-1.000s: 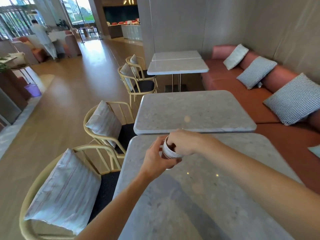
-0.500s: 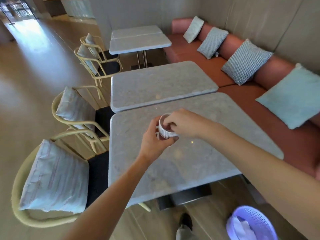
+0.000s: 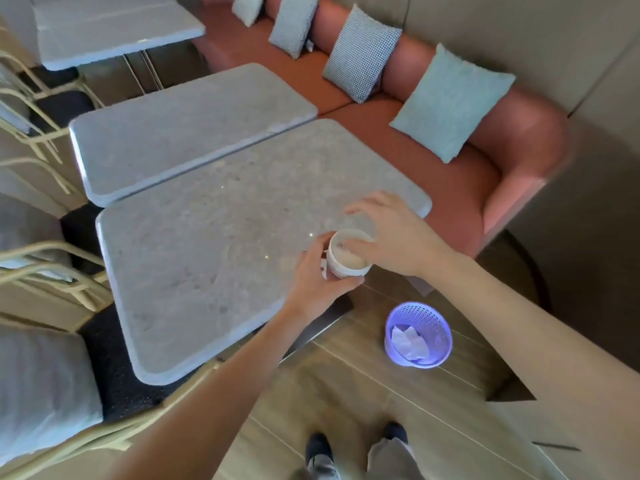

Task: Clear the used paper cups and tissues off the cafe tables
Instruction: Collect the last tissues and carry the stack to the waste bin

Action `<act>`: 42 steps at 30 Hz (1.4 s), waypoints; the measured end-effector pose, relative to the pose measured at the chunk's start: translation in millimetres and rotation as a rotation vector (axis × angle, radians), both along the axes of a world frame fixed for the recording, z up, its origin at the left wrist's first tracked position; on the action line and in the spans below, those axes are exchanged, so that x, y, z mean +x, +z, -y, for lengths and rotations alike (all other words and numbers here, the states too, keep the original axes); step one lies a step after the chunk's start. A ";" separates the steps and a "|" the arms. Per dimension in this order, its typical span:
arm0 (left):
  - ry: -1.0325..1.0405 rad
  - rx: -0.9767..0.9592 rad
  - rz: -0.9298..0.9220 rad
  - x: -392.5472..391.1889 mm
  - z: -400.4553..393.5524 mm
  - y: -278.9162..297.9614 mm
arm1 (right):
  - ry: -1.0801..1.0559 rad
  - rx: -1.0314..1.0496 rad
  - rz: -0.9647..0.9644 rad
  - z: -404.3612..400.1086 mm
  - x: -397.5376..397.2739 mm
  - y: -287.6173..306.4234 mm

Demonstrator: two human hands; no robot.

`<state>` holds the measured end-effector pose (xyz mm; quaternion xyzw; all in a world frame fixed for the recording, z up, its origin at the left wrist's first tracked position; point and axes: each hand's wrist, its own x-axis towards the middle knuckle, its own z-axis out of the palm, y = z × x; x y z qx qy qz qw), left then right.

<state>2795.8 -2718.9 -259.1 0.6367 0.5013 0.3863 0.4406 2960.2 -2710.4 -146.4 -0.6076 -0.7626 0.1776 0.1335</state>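
Note:
A stack of white ribbed paper cups (image 3: 347,267) is held upright in my left hand (image 3: 313,275), over the near right edge of the grey stone table (image 3: 207,258). My right hand (image 3: 394,237) hovers over the cups' mouth with its fingers spread and some fingertips at the rim. A small purple mesh basket (image 3: 438,336) stands on the wooden floor below and to the right of the cups. Crumpled white tissues (image 3: 408,341) lie inside it.
A second grey table (image 3: 180,133) abuts the first, and a third (image 3: 104,32) stands farther back. A red bench sofa (image 3: 460,188) with cushions runs along the right. Cream chairs (image 3: 45,268) with pillows line the left. My shoes (image 3: 318,448) are on the floor below.
My view has tilted down and to the right. Both hands carried the cups from the table's middle to its near right edge, and the right hand's fingers have spread off the cups.

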 end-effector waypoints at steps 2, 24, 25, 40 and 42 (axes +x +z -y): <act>-0.042 0.007 -0.022 27.6 4.1 -2.7 | -0.062 -0.161 0.060 12.8 27.0 -14.8; -0.262 -0.101 -0.136 262.0 -9.7 -73.9 | -0.342 -0.193 -0.212 26.6 257.5 -140.2; -0.256 -0.101 -0.136 268.0 -10.6 -75.1 | -0.347 -0.184 -0.228 25.7 263.4 -141.8; -0.358 -0.178 -0.326 304.2 -51.7 -151.9 | -0.500 -0.223 -0.255 15.5 311.4 -255.4; -0.362 -0.173 -0.341 300.8 -58.7 -184.3 | -0.549 -0.266 -0.269 22.0 311.4 -300.0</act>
